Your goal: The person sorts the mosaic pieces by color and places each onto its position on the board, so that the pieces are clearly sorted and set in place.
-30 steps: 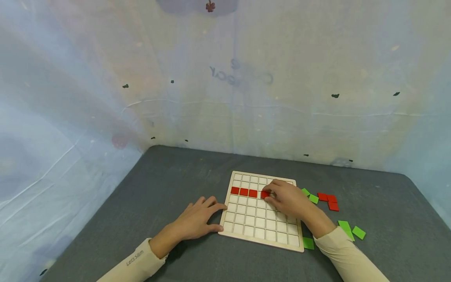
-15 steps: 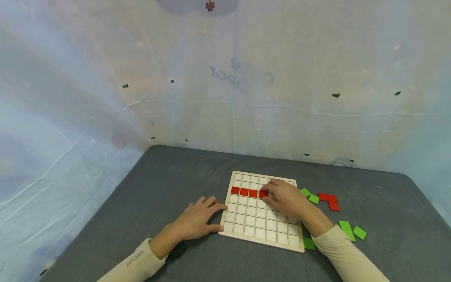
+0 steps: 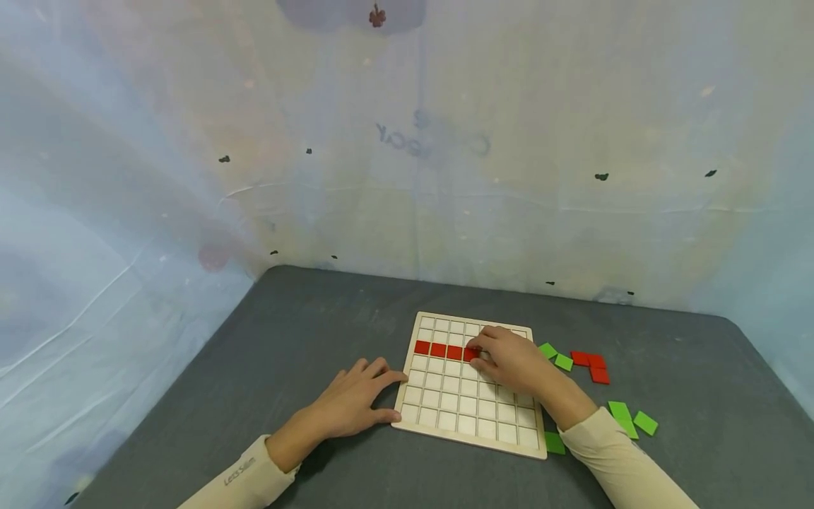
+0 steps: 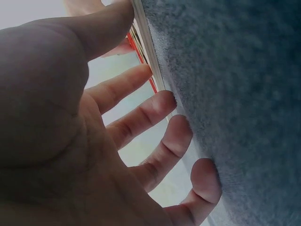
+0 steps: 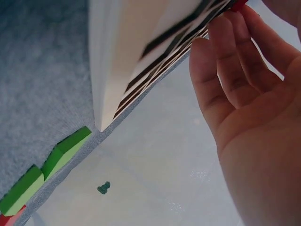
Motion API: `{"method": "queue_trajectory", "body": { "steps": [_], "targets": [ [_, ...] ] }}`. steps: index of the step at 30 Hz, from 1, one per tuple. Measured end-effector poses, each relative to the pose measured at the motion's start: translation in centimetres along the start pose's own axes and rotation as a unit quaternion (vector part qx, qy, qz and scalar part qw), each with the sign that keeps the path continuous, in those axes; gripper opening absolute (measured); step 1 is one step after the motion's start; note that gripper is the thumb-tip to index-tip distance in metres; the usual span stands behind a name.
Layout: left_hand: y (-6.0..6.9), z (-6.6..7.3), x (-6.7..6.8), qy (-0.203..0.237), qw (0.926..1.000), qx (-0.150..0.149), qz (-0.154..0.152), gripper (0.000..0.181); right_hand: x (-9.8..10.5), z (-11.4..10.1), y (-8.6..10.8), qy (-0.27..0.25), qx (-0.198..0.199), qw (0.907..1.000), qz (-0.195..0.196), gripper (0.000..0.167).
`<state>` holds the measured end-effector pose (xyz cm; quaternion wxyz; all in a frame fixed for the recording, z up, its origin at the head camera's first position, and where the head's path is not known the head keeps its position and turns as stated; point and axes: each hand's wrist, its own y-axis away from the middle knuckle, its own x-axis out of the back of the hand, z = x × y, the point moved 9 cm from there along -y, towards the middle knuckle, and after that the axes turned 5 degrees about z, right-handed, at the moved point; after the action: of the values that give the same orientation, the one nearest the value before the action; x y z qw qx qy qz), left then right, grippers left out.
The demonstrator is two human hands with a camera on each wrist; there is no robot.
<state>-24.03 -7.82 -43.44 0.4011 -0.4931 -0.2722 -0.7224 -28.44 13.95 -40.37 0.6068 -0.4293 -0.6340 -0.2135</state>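
A wooden grid board lies on the dark table, a little tilted in the head view. Three red square tiles sit side by side in one of its rows. Beside them is a fourth red tile, which my right hand pinches between thumb and index finger. Only a red corner of it shows at the fingertips in the right wrist view. My left hand rests at the board's left edge, thumb and index finger touching the frame, the other fingers spread on the table.
Right of the board lie several loose green tiles and three red tiles. One green tile touches or nearly touches the board's near right corner. A pale sheet hangs behind the dark table.
My right hand has slid the fourth red tile slightly left, up against the third in the row. The left hand has stayed at the board's edge.
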Motion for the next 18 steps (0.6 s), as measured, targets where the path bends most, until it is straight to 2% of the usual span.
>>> {"method": "queue_trajectory", "body": {
  "steps": [18],
  "targets": [
    [0.01,0.14,0.09,0.006,1.0,-0.002,0.004,0.057,-0.4,0.18,-0.17,0.001,-0.004,1.0,-0.005,0.026]
  ]
}}
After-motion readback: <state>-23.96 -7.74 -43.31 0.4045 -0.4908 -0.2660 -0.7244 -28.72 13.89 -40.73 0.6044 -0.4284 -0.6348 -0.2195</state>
